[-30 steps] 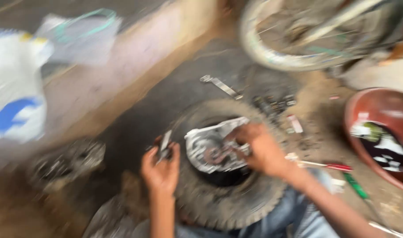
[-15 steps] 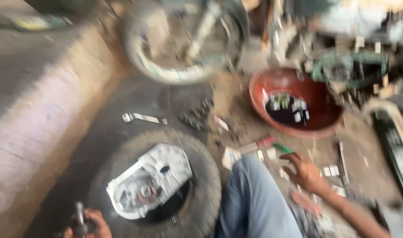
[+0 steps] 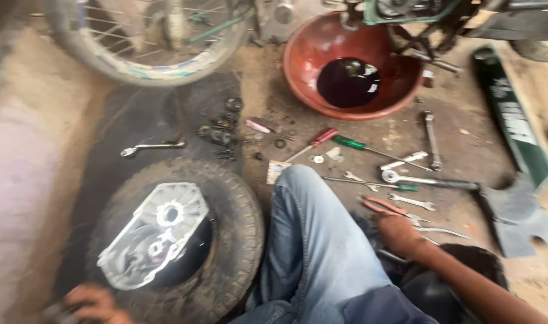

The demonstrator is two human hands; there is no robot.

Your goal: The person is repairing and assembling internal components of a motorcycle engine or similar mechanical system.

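Note:
My left hand [image 3: 89, 302] is at the bottom left edge, blurred, against the rim of a small black tyre [image 3: 241, 240] lying flat on the ground. Its fingers look closed around a small metal tool. A silver engine cover [image 3: 157, 237] rests tilted in the tyre's centre. My right hand [image 3: 397, 231] reaches past my jeans-clad knee [image 3: 310, 234] to the ground among loose tools. Its fingers are bent down right beside orange-handled pliers [image 3: 382, 206]. I cannot make out whether it grips anything.
A red bowl [image 3: 298, 81] of dark oil stands at the top centre under a motorbike. A spoked wheel [image 3: 136, 69] is at top left. Spanners [image 3: 431, 141], a ratchet [image 3: 430, 180], red [image 3: 319, 139] and green [image 3: 350, 143] screwdrivers and small parts [image 3: 220, 132] lie scattered; a green panel [image 3: 514, 117] lies right.
The view swung right. My right hand left the engine cover and went down to the tools on the right. My left hand stayed low by the tyre's edge.

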